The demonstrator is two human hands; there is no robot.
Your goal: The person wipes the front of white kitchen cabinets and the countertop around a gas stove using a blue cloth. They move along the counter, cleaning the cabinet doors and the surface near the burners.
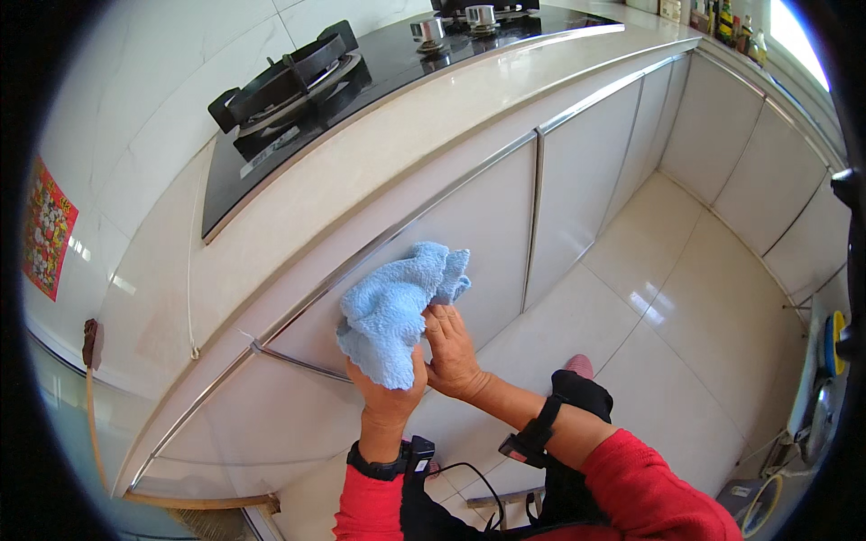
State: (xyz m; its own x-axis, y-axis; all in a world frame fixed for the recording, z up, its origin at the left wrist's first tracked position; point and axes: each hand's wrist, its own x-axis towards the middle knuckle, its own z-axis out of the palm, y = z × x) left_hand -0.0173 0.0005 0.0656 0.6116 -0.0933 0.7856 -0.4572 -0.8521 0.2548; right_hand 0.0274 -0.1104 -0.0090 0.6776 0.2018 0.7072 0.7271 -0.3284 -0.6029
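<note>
A crumpled light-blue towelling cloth [397,302] is bunched up in front of a white cabinet door, just below the metal strip along the door's top. My left hand [390,393] grips the cloth from below, and the fabric covers most of its fingers. Against the cloth's lower right edge, my right hand [451,352] has its fingers bent together on the fabric, the fingertips partly hidden. The two hands are close beside each other. Behind the cloth stands the cabinet door [487,225], which looks closed.
Above the cabinets runs a pale countertop [379,176] with a black gas hob [388,77]. A pan support [289,86] stands on it. Bottles [735,32] line the far right corner. A wooden-handled broom [207,521] lies at lower left. Pale floor tiles [695,334] extend to the right.
</note>
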